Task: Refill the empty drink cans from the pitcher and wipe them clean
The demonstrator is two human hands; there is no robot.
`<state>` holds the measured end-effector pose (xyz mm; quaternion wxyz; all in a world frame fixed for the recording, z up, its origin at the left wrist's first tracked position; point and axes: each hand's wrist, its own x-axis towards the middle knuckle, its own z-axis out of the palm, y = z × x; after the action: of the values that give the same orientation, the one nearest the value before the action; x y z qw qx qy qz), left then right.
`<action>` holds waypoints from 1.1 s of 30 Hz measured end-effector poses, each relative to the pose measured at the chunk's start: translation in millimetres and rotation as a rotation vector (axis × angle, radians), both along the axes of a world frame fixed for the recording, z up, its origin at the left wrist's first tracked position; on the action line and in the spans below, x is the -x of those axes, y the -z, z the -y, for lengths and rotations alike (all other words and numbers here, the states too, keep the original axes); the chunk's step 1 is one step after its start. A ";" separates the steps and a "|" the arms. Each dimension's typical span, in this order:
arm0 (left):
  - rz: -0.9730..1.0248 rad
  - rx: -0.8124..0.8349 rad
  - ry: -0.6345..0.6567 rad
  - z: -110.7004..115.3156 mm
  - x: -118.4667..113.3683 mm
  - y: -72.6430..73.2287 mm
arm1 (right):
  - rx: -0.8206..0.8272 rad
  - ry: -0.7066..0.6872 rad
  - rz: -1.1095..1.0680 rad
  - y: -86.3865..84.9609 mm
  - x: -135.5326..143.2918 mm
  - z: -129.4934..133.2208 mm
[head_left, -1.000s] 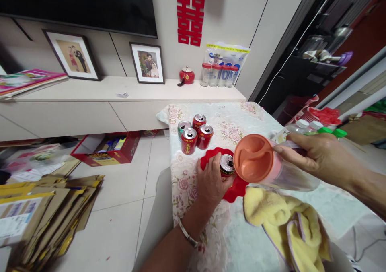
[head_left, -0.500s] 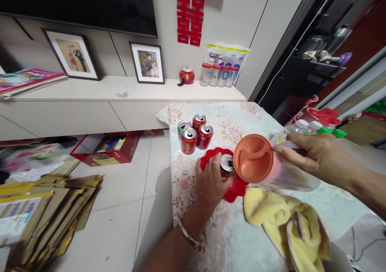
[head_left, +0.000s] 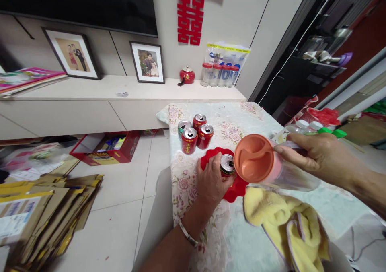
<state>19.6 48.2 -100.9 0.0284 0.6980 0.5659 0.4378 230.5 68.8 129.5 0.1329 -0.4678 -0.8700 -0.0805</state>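
Observation:
My left hand (head_left: 213,179) is wrapped round an opened drink can (head_left: 227,165), which stands upright over a red scalloped plate (head_left: 237,191). Gripped by its handle in my right hand (head_left: 319,155) is a clear pitcher (head_left: 297,177) with an orange lid (head_left: 253,158). The pitcher lies tilted well over to the left, its lid end right beside the can's top. Whether any liquid is flowing I cannot tell. Behind my left hand several opened cans stand close together, among them a red can (head_left: 189,140) and a green can (head_left: 183,128).
A crumpled yellow towel (head_left: 289,219) lies on the flowered tablecloth (head_left: 187,179) near my right forearm. Bottles with green caps (head_left: 331,132) stand at the table's right. Behind runs a white cabinet (head_left: 120,91) with jars (head_left: 217,75). Flattened cardboard (head_left: 51,207) covers the floor at left.

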 end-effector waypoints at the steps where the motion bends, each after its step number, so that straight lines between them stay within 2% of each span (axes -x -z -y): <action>1: 0.000 0.001 0.000 0.2 -0.1 -0.1 | 0.000 -0.001 0.001 0.0 -0.3 0.1; 11: 0.011 -0.010 0.008 -0.3 0.2 -0.3 | -0.052 -0.061 0.022 -1.6 -0.4 -0.2; 33: 0.008 -0.011 0.008 0.0 -0.1 -0.8 | -0.067 -0.097 0.045 -0.9 -1.9 -0.7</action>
<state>19.7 48.2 -100.1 0.0284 0.6986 0.5605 0.4438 232.4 69.5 130.3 0.1327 -0.4185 -0.8913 -0.1134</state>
